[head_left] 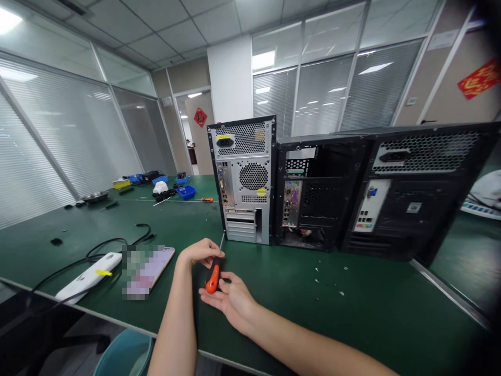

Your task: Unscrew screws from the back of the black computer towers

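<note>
A screwdriver [212, 281] with an orange and black handle points away from me. Its thin shaft reaches toward the bottom left corner of the silver computer case [250, 203], which stands with its back panel facing me. Whether the tip touches a screw I cannot tell. My left hand [203, 251] is closed, its fingers gripping the front of the handle near the shaft. Palm up, my right hand [235, 304] holds the rear of the handle loosely between thumb and fingers.
Two black computer cases [313, 193] [415, 193] stand right of the silver one. Left lie a phone [156, 269], a white power strip [90, 277] and black cables [104, 243]. Blue trays [186, 192] and another screwdriver [207, 200] sit farther back. A teal bin [123, 355] is below the edge.
</note>
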`<state>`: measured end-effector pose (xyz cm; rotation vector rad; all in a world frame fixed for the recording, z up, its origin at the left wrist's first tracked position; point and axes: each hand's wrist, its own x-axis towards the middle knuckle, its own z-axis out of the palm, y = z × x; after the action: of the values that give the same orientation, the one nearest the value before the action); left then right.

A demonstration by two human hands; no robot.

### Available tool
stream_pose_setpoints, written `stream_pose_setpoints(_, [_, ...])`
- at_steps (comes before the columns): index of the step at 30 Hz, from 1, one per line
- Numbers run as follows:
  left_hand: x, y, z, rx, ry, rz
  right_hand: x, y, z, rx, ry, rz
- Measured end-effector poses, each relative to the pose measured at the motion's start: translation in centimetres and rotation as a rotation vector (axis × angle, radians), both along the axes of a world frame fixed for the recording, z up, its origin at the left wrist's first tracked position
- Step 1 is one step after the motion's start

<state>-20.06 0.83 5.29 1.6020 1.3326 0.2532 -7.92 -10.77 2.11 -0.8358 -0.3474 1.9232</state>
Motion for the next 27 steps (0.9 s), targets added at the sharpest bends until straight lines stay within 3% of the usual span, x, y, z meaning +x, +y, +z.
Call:
stream_pose_setpoints(10, [0.4, 0.1, -0.2, 0.024, 0.071, -0.001, 0.2, -0.1, -0.2, 0.119, -0.170, 0.099])
stream_pose_setpoints(27, [1.9, 0.2, -0.7, 0.189, 0.232, 0.017, 0.0, 0.5, -0.1, 0.143, -0.310, 0.121])
